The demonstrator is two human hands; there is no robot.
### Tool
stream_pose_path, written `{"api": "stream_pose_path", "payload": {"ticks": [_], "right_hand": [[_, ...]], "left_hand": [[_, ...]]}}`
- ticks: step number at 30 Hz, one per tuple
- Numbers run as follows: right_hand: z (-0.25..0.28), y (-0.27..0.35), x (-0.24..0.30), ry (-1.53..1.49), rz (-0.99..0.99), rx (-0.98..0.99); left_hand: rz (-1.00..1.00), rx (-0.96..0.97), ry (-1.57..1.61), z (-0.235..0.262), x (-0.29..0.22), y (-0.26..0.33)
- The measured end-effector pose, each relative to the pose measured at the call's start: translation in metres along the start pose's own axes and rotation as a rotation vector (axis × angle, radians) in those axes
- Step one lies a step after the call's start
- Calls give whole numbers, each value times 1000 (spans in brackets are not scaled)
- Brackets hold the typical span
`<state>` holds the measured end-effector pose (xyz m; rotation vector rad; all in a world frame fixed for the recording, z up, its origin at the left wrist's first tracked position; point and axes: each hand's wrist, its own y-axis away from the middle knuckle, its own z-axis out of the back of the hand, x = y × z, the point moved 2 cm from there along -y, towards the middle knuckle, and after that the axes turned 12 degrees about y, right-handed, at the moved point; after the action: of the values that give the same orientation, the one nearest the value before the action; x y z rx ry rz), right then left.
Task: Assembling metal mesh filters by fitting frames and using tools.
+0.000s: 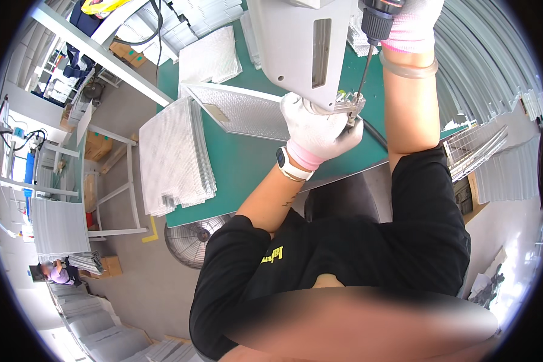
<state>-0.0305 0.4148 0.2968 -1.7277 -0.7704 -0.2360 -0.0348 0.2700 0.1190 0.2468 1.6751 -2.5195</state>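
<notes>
My right hand, in a white glove with a pink cuff, is closed round a power screwdriver at the top edge. Its long thin bit slants down to a small metal bracket at the near end of a grey machine housing. My left hand, gloved the same way, curls its fingers round that bracket. Part of the bracket is hidden by the glove. Beside the left hand, a framed metal mesh filter panel leans at a tilt over the green table.
Mesh sheets are stacked at the table's left edge, with another stack behind. A floor fan stands below the table. Long grey strips fill the right side. A white metal frame stands left; a person is far off.
</notes>
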Motion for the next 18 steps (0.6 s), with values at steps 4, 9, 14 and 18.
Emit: {"api": "stream_pose_path", "payload": {"ticks": [4,9,14,18], "right_hand": [[-16,-2,-5,-482,-119,5],[-25,18,-2,184,-40,-35],[-51,32,-8,241,-286,64],[-27,-2,-37,69,124,646]], "left_hand": [[15,-9,90,-7,2,1],[-17,-20,125,-9,8,2],[-76,-48,189,-10,12,-3],[-113,10,193,-14,12,-4]]}}
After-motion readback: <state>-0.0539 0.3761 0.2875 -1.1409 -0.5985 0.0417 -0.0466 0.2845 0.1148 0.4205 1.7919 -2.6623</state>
